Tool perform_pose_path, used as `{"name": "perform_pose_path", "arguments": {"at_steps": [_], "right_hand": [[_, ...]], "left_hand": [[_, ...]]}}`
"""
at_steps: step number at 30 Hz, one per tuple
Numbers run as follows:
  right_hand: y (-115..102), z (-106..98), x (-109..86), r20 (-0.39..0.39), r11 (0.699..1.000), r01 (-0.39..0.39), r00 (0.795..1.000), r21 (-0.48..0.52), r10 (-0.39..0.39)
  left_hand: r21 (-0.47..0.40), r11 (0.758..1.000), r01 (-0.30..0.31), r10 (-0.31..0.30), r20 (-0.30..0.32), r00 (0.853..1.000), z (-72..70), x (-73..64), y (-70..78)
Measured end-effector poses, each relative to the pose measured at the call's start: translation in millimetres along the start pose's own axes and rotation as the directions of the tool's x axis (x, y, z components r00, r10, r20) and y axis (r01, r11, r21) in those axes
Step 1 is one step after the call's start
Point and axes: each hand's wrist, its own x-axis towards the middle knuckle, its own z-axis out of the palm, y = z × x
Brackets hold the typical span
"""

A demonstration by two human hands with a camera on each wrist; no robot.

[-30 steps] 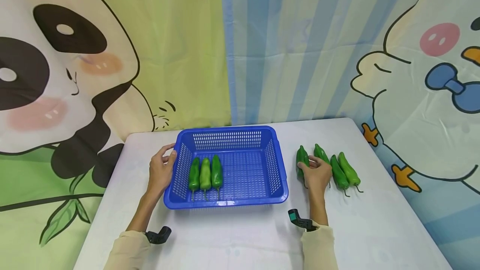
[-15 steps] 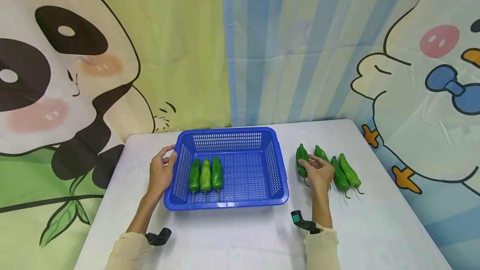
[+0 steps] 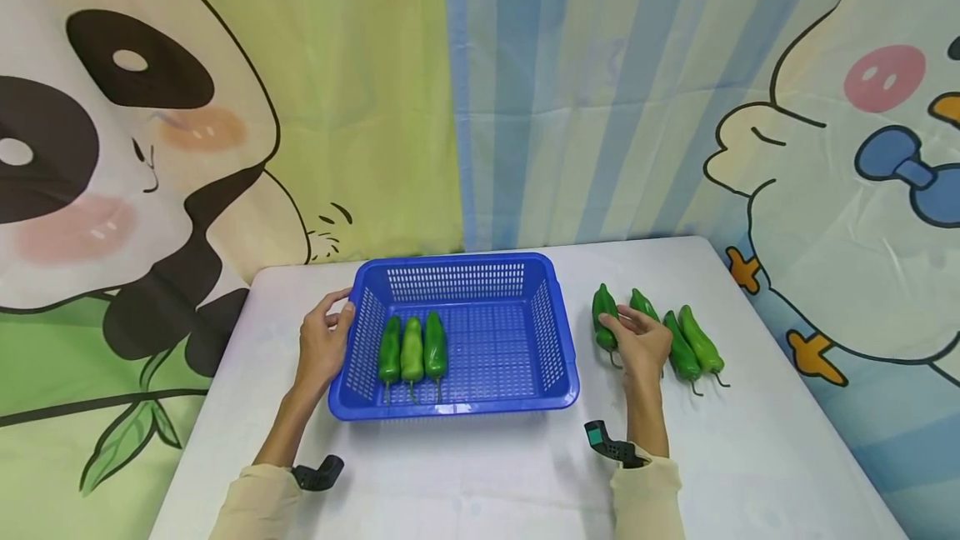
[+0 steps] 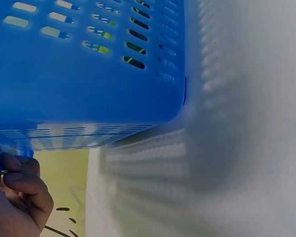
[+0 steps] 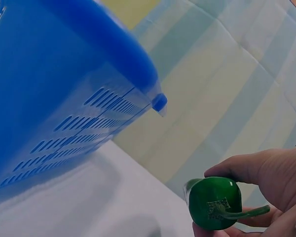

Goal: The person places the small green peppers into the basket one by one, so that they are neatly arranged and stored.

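My left hand (image 3: 321,347) grips the left rim of a blue perforated plastic basket (image 3: 450,407); the left wrist view shows its fingers (image 4: 33,190) curled at the rim. Inside the basket, toward its left side, three green peppers lie side by side, the middle pepper (image 3: 411,350) paler. Right of the basket, my right hand (image 3: 643,345) pinches a dark green pepper (image 3: 603,307) between thumb and fingers. The right wrist view shows that pepper's stem end (image 5: 218,207) facing the camera. Whether it touches the table is hard to tell.
Three more green peppers lie on the white table (image 3: 750,448) beyond my right hand: one partly hidden pepper (image 3: 643,303), a darker pepper (image 3: 681,348) and a lighter pepper (image 3: 701,340). A printed curtain (image 3: 525,107) hangs behind the table's back edge.
My right hand has shifted slightly to the right, and the pepper it holds has moved a little up in the head view. My left hand and the basket look unmoved.
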Motion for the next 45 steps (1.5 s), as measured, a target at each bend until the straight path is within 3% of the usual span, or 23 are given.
{"name": "perform_pose_path", "arguments": {"at_steps": [28,45], "right_hand": [[-7.6,-0.5,-3.5,0.011,1.0,0.02,1.0,0.015,-0.021],[-28.0,-1.7,-17.5,0.012,0.996,0.084,0.996,0.01,-0.085]], "left_hand": [[-0.022,1.0,-0.014,0.014,0.0,1.0,-0.4,-1.5,0.3],[-0.017,1.0,0.0,0.0,-0.004,1.0,-0.3,-1.3,0.0]]}}
